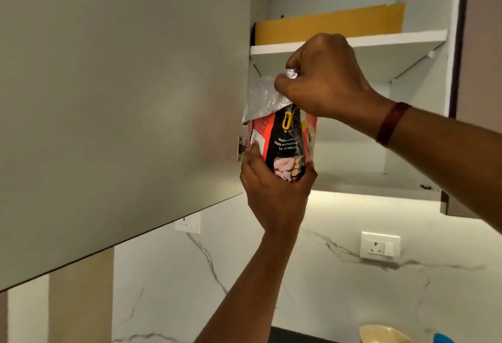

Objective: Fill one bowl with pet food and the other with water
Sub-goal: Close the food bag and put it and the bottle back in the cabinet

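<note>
A red and black pet food bag [285,147] with a silver foil top is held upright in front of the open wall cabinet [353,43]. My left hand [274,193] grips the bag's lower part from below. My right hand [326,76] pinches the folded silver top of the bag. At the bottom edge of the view, a cream bowl [383,334] shows in part, with a blue object [442,338] beside it, cut off by the frame.
The grey cabinet door [122,98] stands open on the left. A yellow flat sheet [326,27] lies on the upper shelf. Two wall sockets [380,244] sit on the white marble backsplash [298,274]. A light strip glows under the cabinet.
</note>
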